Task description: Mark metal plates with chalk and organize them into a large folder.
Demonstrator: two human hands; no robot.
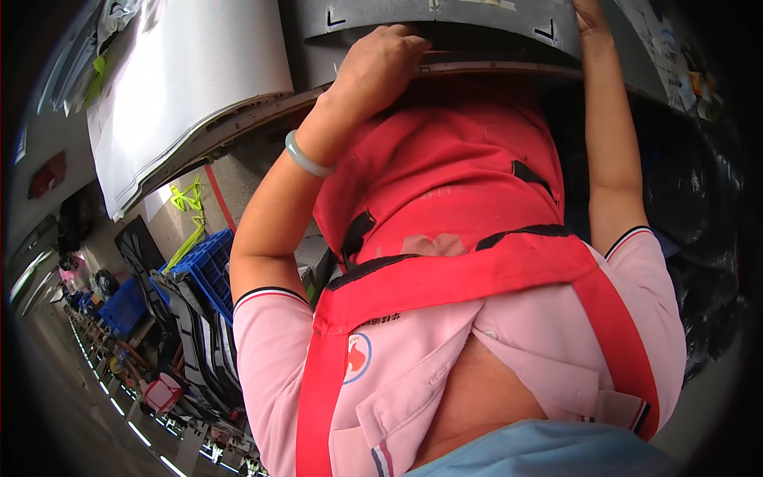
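In front of me at the table edge lies a stiff grey board (477,22) with black L-shaped corner marks. Its curved near edge stands above a dark gap. My left hand (381,60), with a pale bangle on the wrist, is at this gap. Its fingers are bent and closed, and their tips are hidden, so what they hold cannot be made out. At the board's right edge, my right hand (590,17) is closed on it, partly cut off by the top of the picture.
A thick stack of large white sheets (191,71) lies left of the board and overhangs the table edge. Below on the left stand a blue crate (208,266) and yellow-green straps (187,197). Black plastic bags (683,199) sit at the right. My red apron (445,183) touches the table.
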